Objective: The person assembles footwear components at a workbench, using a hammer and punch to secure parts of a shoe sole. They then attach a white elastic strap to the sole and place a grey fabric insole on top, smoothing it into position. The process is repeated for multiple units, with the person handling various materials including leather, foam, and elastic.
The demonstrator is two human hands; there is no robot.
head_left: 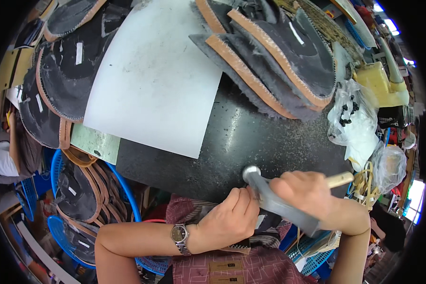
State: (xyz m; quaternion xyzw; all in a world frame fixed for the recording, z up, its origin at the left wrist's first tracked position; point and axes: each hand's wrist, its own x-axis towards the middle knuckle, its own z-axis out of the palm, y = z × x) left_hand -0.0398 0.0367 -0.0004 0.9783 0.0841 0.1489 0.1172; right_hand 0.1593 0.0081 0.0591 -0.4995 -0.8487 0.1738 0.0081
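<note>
My right hand (pixel 303 191) grips a hammer (pixel 288 208) by its pale wooden handle, whose end sticks out to the right. The hammer's grey metal head slants across the table's near edge, its round face beside my left fingertips. My left hand (pixel 229 215), with a watch on the wrist, is closed with fingers pinched on a dark shoe upper (pixel 239 249) with a tan stitched edge. Most of that upper is hidden beneath my hand and the hammer. Whatever the left fingertips pinch is too small to make out.
Fur-lined uppers (pixel 274 57) lie stacked on the black table (pixel 251 128), beside a white sheet (pixel 151 80). More uppers (pixel 66 80) are piled at the left, others in a blue basket (pixel 128 189). Plastic bags (pixel 352 123) and a yellowish container (pixel 374 80) stand at the right.
</note>
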